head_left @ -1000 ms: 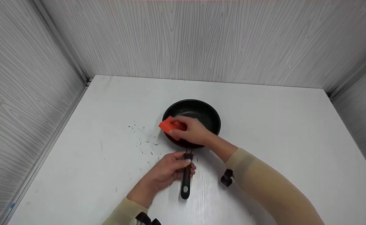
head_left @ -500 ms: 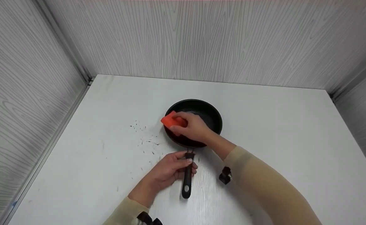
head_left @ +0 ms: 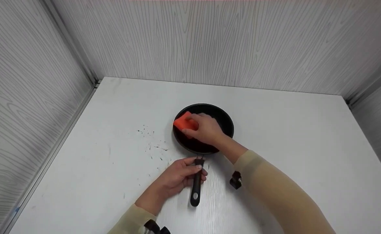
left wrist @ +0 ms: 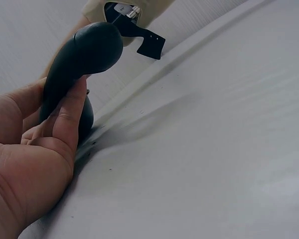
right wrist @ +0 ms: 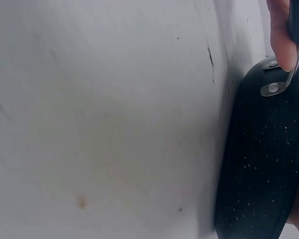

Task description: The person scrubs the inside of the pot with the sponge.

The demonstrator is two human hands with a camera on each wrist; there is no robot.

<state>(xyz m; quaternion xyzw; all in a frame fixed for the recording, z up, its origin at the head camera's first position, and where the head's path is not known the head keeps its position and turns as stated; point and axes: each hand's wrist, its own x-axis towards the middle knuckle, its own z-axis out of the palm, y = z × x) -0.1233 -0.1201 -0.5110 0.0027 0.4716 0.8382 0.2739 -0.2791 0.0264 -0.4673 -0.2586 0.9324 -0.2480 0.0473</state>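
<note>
A black frying pan [head_left: 224,125] sits on the white table, its handle [head_left: 195,191] pointing toward the person. My left hand [head_left: 179,177] grips that handle near the pan, thumb on top; the left wrist view shows the fingers [left wrist: 70,117] wrapped about the dark handle [left wrist: 92,50]. My right hand [head_left: 206,128] pinches an orange-red sponge [head_left: 184,123] against the inner left side of the pan. In the right wrist view the pan's speckled outer wall [right wrist: 261,159] hides most of the right hand.
Dark crumbs and smears [head_left: 158,148] lie on the white table [head_left: 284,130] left of the pan. Wood-grain panels close in the back [head_left: 210,42] and both sides. A black wrist mount [head_left: 236,180] sticks out from the right sleeve.
My right hand has slid the sponge up along the pan's left inner side, away from the person. The left hand keeps its grip on the handle. The head view has shifted slightly.
</note>
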